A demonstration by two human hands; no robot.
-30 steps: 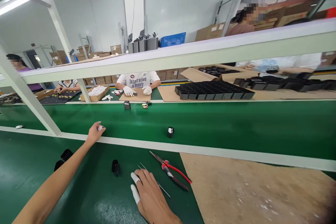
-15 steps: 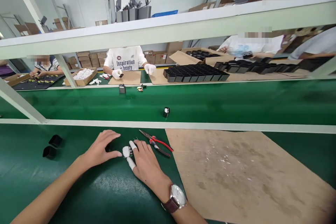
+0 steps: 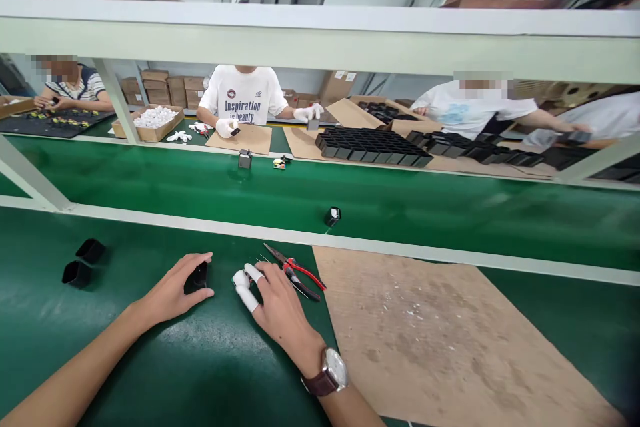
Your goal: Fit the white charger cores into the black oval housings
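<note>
My left hand (image 3: pixel 173 290) is curved round a black cup-like housing (image 3: pixel 198 277), thumb and fingers on its two sides, its opening towards the right. Just right of it, my right hand (image 3: pixel 280 307) has white covers on thumb and index finger, which pinch a small white part (image 3: pixel 241 279). The part and the housing are apart. Thin wires stick out above my right hand. Red-and-black pliers (image 3: pixel 295 270) lie beyond that hand. On the left of the green table (image 3: pixel 150 373) are two more black housings (image 3: pixel 91 250) (image 3: pixel 77 274).
A brown cardboard sheet (image 3: pixel 425 333) covers the right side. Past a white rail (image 3: pixel 200 223), a green belt (image 3: pixel 425 207) carries a black housing with white inside (image 3: pixel 333 216), a grey box (image 3: pixel 245 159) and a small part (image 3: pixel 280 163). Several people work beyond it. Slanted posts stand left and right.
My left hand has moved left, away from the white part, and the black housing in it now shows. The camera view has tilted. A person across the belt now holds a grey piece.
</note>
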